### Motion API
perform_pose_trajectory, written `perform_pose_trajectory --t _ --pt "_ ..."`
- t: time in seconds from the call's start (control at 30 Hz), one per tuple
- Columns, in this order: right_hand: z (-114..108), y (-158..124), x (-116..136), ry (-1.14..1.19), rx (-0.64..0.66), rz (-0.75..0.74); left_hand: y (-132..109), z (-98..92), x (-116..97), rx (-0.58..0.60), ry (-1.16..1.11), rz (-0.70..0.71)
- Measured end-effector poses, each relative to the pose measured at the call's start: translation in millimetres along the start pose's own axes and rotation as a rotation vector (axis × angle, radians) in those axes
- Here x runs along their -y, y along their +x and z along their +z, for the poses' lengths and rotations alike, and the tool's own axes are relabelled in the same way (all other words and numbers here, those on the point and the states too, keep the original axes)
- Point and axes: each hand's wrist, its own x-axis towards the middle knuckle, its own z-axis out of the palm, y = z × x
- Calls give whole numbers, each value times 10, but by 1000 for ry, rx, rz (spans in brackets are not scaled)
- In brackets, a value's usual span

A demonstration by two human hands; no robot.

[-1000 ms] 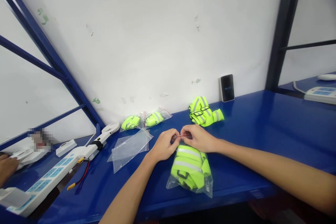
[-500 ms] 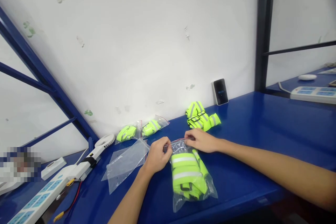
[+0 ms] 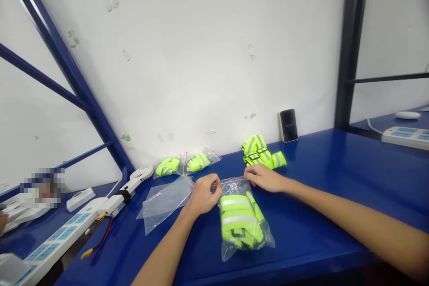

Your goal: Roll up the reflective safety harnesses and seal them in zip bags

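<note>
Ziplock bag (image 3: 241,219) pinched at top: left hand (image 3: 203,195), right hand (image 3: 264,178)

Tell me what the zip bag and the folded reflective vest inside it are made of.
The zip bag looks like thin, clear, glossy plastic film, probably polyethylene, judging by its sheen and soft creases. The vest seems to be fluorescent yellow synthetic fabric with a matte finish, and its silvery reflective strips look like applied tape. The film hides the weave, so the fibre is uncertain.

The bagged safety vest (image 3: 239,221) is neon yellow with silver-grey reflective stripes, against a deep blue workbench (image 3: 318,178).
</note>
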Motion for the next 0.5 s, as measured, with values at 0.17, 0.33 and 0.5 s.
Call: perform_pose_trajectory --t 0.17,0.33,0.5 --pt "-9 7 -49 11 -14 -78 -3 -62 24 35 82 18" --pt "11 -20 34 -79 -130 -196 16 -95 34 59 -89 -29" --pt "56 -4 164 -280 -186 -273 233 -187 44 251 -283 -74"
